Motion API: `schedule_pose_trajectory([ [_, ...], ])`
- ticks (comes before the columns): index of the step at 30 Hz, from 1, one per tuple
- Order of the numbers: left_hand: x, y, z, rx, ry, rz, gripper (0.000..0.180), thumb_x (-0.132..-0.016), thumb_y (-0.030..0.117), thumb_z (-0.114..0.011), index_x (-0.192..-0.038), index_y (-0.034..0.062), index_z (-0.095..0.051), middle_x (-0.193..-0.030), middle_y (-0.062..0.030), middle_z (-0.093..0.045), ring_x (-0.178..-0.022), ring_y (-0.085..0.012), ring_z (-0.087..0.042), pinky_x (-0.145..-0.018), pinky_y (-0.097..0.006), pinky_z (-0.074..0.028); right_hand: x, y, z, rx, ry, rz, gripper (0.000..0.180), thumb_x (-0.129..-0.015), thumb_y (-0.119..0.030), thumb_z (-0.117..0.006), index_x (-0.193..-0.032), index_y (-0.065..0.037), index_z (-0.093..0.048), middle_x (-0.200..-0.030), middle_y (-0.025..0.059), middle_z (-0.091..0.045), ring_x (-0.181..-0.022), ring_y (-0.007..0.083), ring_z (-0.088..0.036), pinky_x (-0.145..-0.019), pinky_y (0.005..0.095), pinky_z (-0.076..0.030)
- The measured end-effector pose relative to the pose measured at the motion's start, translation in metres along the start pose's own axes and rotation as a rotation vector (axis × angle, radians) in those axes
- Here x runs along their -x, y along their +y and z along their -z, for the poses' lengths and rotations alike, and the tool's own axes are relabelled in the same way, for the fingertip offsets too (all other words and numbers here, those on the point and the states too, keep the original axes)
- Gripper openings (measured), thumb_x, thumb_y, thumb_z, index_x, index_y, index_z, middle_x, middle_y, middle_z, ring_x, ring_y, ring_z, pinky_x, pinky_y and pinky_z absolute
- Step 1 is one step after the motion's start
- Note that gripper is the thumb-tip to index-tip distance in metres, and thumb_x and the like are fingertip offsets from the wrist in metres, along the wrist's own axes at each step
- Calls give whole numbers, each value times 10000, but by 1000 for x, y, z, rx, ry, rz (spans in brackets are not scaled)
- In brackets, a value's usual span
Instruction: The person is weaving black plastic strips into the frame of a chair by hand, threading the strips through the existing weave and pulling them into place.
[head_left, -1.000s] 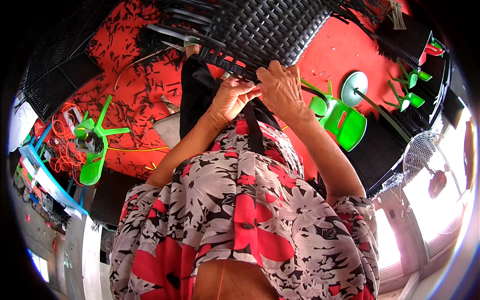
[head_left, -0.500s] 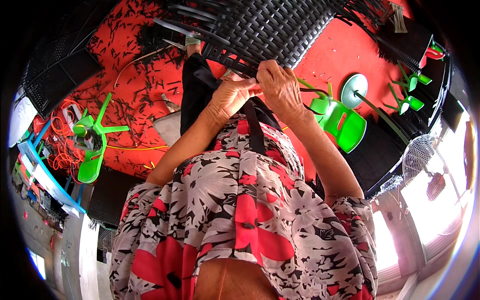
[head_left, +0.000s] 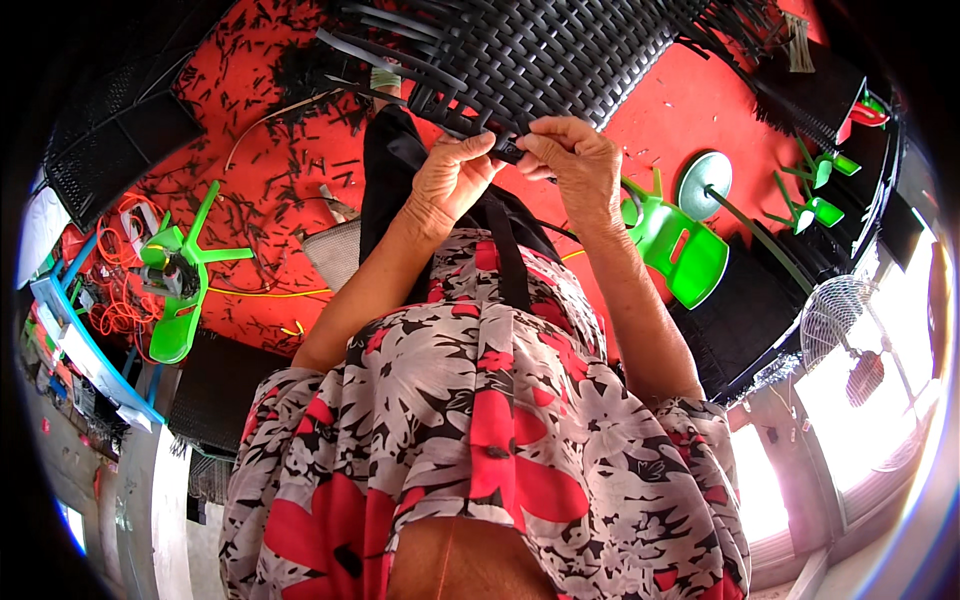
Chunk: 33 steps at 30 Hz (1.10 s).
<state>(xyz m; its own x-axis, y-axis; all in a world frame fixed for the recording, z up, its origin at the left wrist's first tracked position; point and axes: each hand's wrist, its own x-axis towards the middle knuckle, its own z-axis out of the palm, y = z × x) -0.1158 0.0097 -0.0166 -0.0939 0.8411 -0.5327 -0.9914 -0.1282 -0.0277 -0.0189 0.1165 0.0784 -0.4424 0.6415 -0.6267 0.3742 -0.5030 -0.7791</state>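
A dark grey woven wicker panel of flat plastic strips lies in front of me, its near edge at my fingertips. My left hand is closed in a pinch at that edge, thumb uppermost. Close beside it, my right hand pinches at the same edge with thumb and forefinger, on a dark strip. The exact spot between the fingertips is partly hidden. Loose strip ends stick out from the panel's left side.
Short black offcuts litter the red floor. A green chair stands right, by a round grey base; another green chair is left, near orange cable. A wire-caged fan is at far right. Dark woven pieces lie left.
My right hand has turned and shifted slightly right, its fingers now pinched at the panel edge. The left hand opened a small gap from it. The strip trailing rightward from the right hand has dropped.
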Motion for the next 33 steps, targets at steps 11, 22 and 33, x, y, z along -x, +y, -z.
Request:
schedule_pose_trajectory([
  [11, 1, -3, -3, 46, -1, 24, 272, -785, -37, -624, -1029, 82, -621, -1020, -46, -651, -972, -179, -599, -832, -336, -469, -8, 0, -18, 1208, 150, 201, 91, -709, -117, -622, -745, -39, -651, -654, 176, -616, -623, 347, -621, -596, 388, -506],
  [22, 0, -6, 4, 55, 11, -10, 297, -781, -68, -599, -1032, 89, -618, -1020, -52, -644, -996, -182, -587, -834, -345, -464, -4, 10, -14, 996, 159, 465, 59, -745, -103, -645, -781, -59, -658, -755, 112, -614, -672, 310, -619, -601, 373, -488],
  [33, -3, 1, -3, 110, -44, 51, 339, -750, -125, -559, -1013, 79, -626, -1034, -72, -641, -1001, -207, -597, -859, -354, -487, 7, 13, -6, 1054, 191, 365, 79, -786, -117, -622, -849, -80, -593, -831, 102, -573, -716, 340, -601, -608, 436, -482],
])
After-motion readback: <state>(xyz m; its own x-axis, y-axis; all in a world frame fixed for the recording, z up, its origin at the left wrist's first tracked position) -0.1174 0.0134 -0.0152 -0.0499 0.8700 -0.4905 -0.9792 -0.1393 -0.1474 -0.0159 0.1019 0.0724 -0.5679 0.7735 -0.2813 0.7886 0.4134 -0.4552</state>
